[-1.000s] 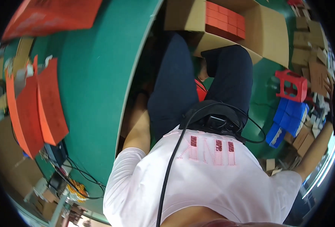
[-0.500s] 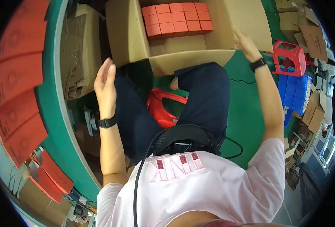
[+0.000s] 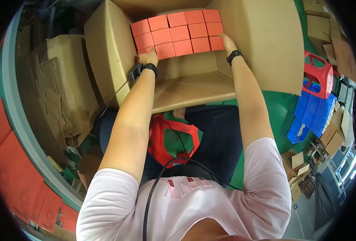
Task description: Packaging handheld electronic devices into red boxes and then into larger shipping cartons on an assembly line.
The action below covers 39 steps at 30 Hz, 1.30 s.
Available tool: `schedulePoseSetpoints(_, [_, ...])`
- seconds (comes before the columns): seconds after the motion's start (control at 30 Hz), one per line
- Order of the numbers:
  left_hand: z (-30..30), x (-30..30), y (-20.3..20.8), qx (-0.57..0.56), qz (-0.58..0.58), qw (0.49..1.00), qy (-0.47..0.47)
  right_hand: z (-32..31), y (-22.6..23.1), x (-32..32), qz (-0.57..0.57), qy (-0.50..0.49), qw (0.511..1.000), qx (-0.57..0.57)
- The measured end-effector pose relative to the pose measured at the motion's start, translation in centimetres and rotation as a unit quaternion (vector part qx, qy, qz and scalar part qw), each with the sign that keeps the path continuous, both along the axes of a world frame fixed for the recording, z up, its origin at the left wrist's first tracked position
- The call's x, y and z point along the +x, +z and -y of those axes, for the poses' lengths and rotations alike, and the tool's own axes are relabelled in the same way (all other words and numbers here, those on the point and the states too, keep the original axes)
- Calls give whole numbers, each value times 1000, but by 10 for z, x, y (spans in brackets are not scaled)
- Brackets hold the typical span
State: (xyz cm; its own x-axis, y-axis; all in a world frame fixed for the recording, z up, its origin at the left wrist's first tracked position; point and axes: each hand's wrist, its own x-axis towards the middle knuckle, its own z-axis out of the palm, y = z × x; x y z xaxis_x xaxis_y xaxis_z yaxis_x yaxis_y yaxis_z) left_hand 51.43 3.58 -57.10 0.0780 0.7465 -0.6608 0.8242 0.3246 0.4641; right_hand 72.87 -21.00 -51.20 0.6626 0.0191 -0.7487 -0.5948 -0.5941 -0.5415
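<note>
At far left, red sheets [image 3: 17, 168] overlap along a table, its pale edge [image 3: 19, 100] curving down the frame. Beside it leans flattened cardboard [image 3: 67, 66]. Next comes an open carton [image 3: 107, 52], flaps spread, in front of the person's knees.

The left arm [image 3: 129, 124], nearly straight, slants up and rightward from a pale short sleeve into the carton. A black band [image 3: 150, 69] rings the wrist; a small dark device [image 3: 135, 72] with a thin cable sits beside it. The left hand [image 3: 148, 59] touches the near left corner of the red boxes [image 3: 179, 33], thumb forward, the other fingers mostly hidden; whether it grips them cannot be told.

The boxes stand packed in rows inside the carton, with bare cardboard on the near side. Below, a red stool [image 3: 157, 138] shows between the legs.

The right arm [image 3: 250, 96] angles up and leftward, a dark watch [image 3: 233, 57] at its wrist. The right hand [image 3: 227, 43] meets the boxes' right end, thumb side inward, its grasp also unclear.

At right stand another red stool [image 3: 327, 78] and blue bins [image 3: 309, 113].
</note>
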Motion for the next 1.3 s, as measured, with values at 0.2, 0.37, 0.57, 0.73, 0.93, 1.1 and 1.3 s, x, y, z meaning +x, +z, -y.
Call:
schedulePoseSetpoints(0.2, [21,19,-40,71,-50,996,24,11,-42,-3,77,38,984,-155])
schedulePoseSetpoints(0.37, [16,15,-59,130,-141,981,-22,9,-56,-9,82,190,929,-306])
schedulePoseSetpoints(0.57, [3,-3,-73,120,-113,982,-95,14,-76,8,60,78,968,-229])
schedulePoseSetpoints(0.73, [21,7,-74,107,-92,990,-31,32,-109,10,39,48,960,-274])
schedulePoseSetpoints(0.93, [34,-8,-62,212,50,976,4,38,-118,-14,120,-85,963,-225])
schedulePoseSetpoints(1.1, [14,-7,-66,49,-26,998,2,45,-128,-12,106,-157,960,-204])
schedulePoseSetpoints(1.3, [21,-6,-81,74,-26,997,12,51,-122,1,172,-162,950,-205])
